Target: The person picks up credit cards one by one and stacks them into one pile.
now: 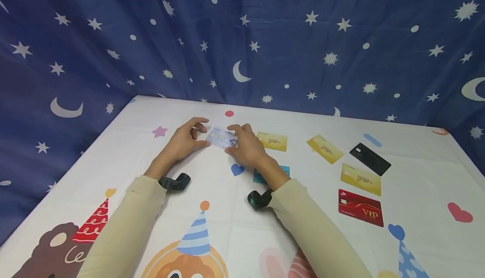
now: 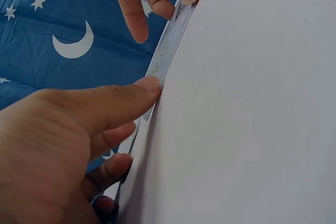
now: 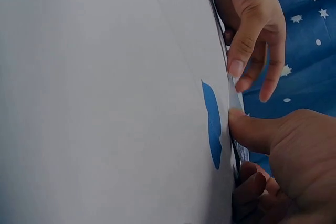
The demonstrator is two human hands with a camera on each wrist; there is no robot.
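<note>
A pale lavender VIP card (image 1: 219, 137) lies at the far middle of the table, between the two hands. My right hand (image 1: 248, 146) grips its right end, the thumb at the near edge and a finger at the far edge. At the card's left end is my left hand (image 1: 185, 140), its thumb tip touching the near left corner and its other fingers spread loosely beyond. The left wrist view shows the left thumb (image 2: 142, 90) on the card (image 2: 168, 48). In the right wrist view the right thumb (image 3: 252, 129) presses at the card's edge.
Right of my right hand lies a yellow card (image 1: 273, 141); a teal card (image 1: 283, 171) is partly under the right wrist. Farther right are yellow cards (image 1: 326, 149) (image 1: 361, 179), a black card (image 1: 369, 159) and a red card (image 1: 361, 207). A starry blue curtain (image 1: 197, 25) hangs behind.
</note>
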